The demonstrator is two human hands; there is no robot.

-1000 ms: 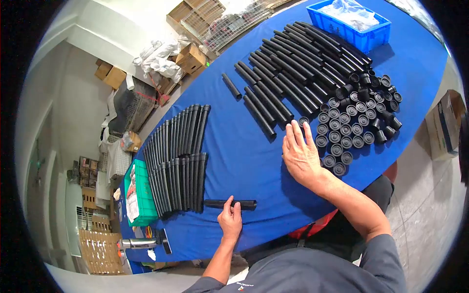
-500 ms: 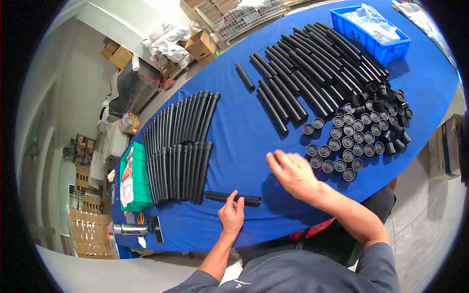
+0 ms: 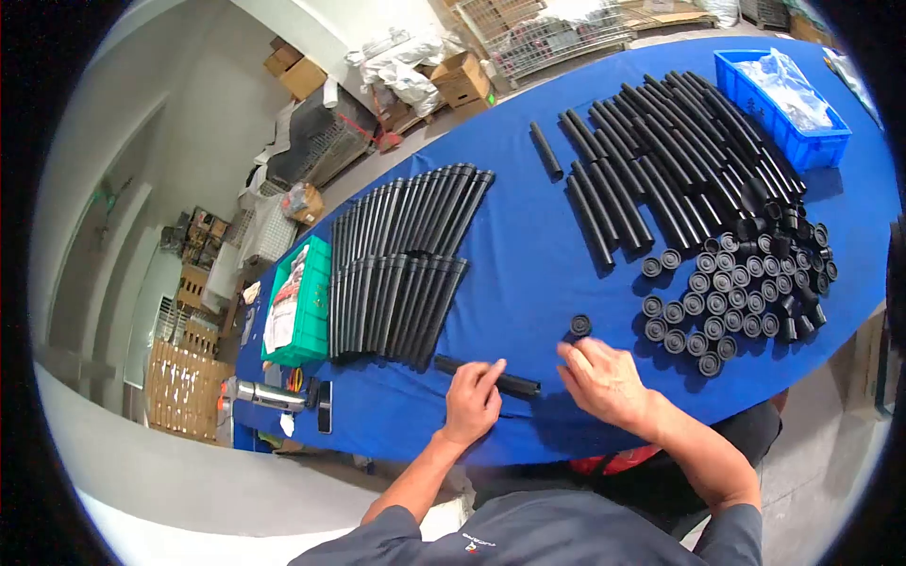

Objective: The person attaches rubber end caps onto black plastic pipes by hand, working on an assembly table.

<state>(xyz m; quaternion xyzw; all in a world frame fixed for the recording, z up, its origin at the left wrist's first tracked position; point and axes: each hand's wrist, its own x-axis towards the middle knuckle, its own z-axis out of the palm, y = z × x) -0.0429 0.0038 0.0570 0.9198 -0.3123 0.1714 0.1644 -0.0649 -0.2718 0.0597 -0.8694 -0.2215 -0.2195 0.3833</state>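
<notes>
My left hand [image 3: 474, 401] is closed round a dark tube [image 3: 517, 384] lying crosswise near the table's front edge, its index finger stretched along the top. To the right, my right hand [image 3: 609, 385] has its fingers bent together, with a round black cap [image 3: 580, 325] at their tips. The cap's ringed face points up. Its contact with the fingertips is partly hidden. Rows of capped black tubes [image 3: 396, 307] lie left of my hands. Several loose caps [image 3: 710, 363] are grouped on the right, below many plain black tubes [image 3: 604, 222].
On the blue-covered table [image 3: 528, 283] stand a green bin [image 3: 311, 321] at the left and a blue crate [image 3: 826, 146] with plastic bags at the far right. A phone [image 3: 325, 407] and a metallic cylinder [image 3: 269, 394] lie at the front left. Cartons and wire cages stand beyond.
The view has shifted, so the table's contents appear further right. My right hand has lowered and its fingers have drawn together; a cap now shows at its fingertips. My left hand stays on the tube.
</notes>
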